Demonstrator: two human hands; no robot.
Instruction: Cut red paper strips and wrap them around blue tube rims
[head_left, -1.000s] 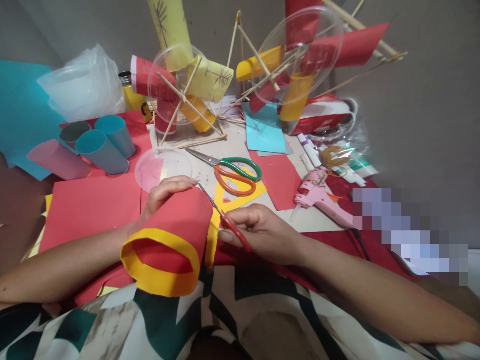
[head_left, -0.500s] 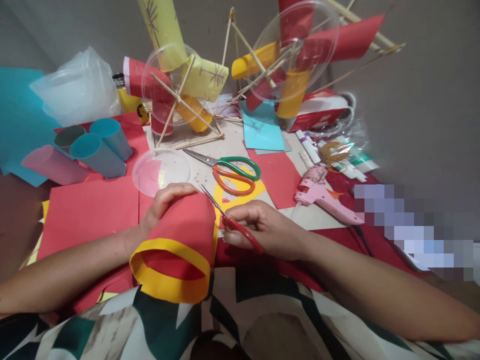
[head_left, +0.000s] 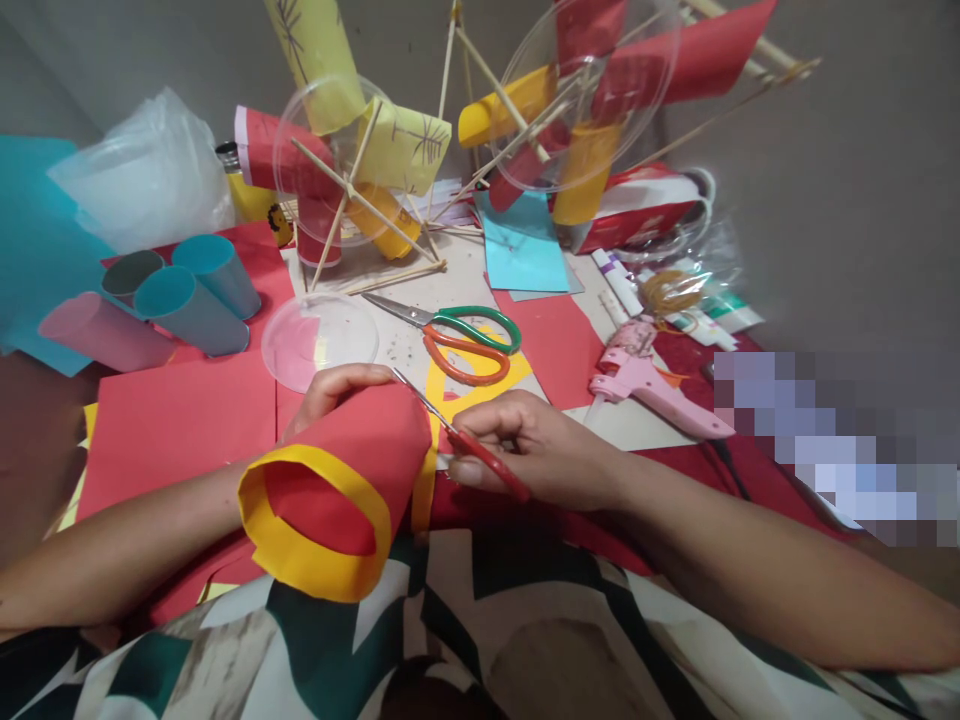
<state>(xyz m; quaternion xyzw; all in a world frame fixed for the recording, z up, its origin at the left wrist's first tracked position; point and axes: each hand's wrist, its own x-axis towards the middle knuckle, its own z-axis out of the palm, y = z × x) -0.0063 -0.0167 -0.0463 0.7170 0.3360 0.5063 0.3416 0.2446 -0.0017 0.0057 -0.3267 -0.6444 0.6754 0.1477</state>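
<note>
A red paper tube (head_left: 360, 430) with a yellow paper band (head_left: 315, 575) round its near end lies tilted over my lap. My left hand (head_left: 330, 392) grips its far side, the fingers curled over the top and partly hidden behind the paper. Small red-handled scissors (head_left: 487, 462) are in my right hand (head_left: 517, 440), thumb and fingers at the handles. Their blades look nearly closed and point up and left at the tube's far edge. A yellow strip (head_left: 424, 480) hangs down beside that edge; whether it is joined to the tube I cannot tell.
Larger scissors (head_left: 465, 340) with green and orange handles lie ahead, beside a clear plastic lid (head_left: 322, 340). Blue paper cups (head_left: 187, 310) stand left on red paper (head_left: 180, 430). Stick-and-paper wheels (head_left: 352, 190) rise behind. A pink glue gun (head_left: 652, 385) rests at right.
The tube's banded near end has swung left and its opening shows more. My right hand and the small scissors remain by the far edge, almost unmoved.
</note>
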